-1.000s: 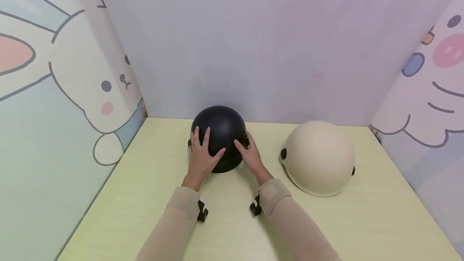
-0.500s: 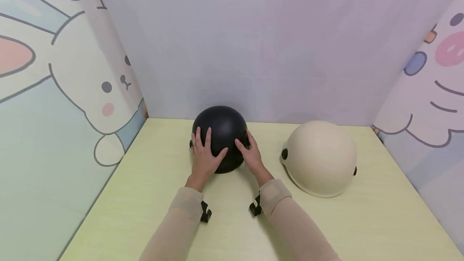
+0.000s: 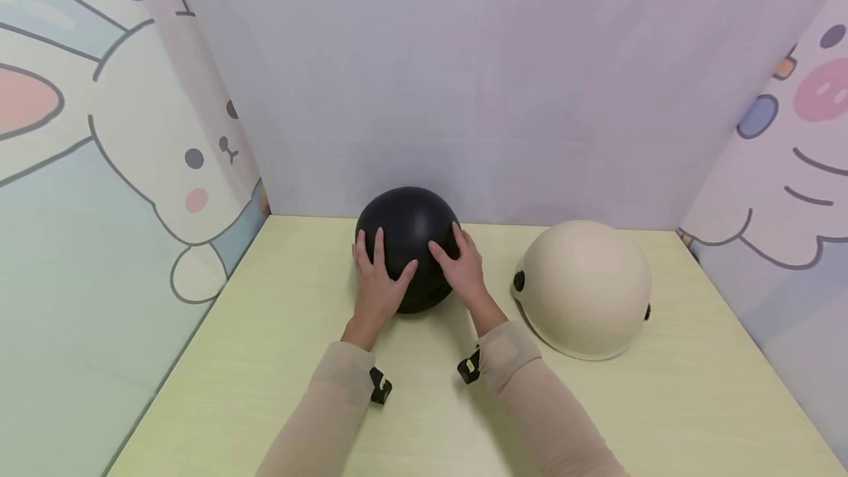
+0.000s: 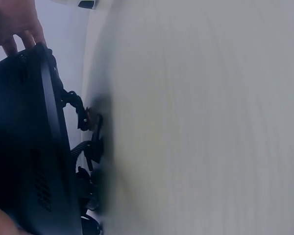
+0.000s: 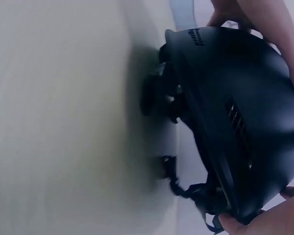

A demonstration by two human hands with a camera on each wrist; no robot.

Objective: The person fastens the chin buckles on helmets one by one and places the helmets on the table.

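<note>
A smooth black helmet (image 3: pixel 414 219) is held between both hands near the back of the table. My left hand (image 3: pixel 376 289) grips its left side, fingers spread over the shell and thumb across the front. On the other side, my right hand (image 3: pixel 464 267) holds it with the thumb on the shell and the fingers round the edge. Small slotted vents mark the shell in the right wrist view. Its rim (image 5: pixel 198 103) is raised off the tabletop there, and a black chin strap (image 5: pixel 171 176) dangles beneath. The helmet's inside is mostly hidden.
To the right a cream helmet (image 3: pixel 586 289) with black side knobs sits on the pale yellow table (image 3: pixel 424 433). A plain lilac wall (image 3: pixel 424 79) stands right behind the black helmet. Cartoon-printed panels (image 3: pixel 152 131) close off both sides.
The black helmet has risen slightly off the table and shifted a little to the right, both hands moving with it. The cream helmet stays put.
</note>
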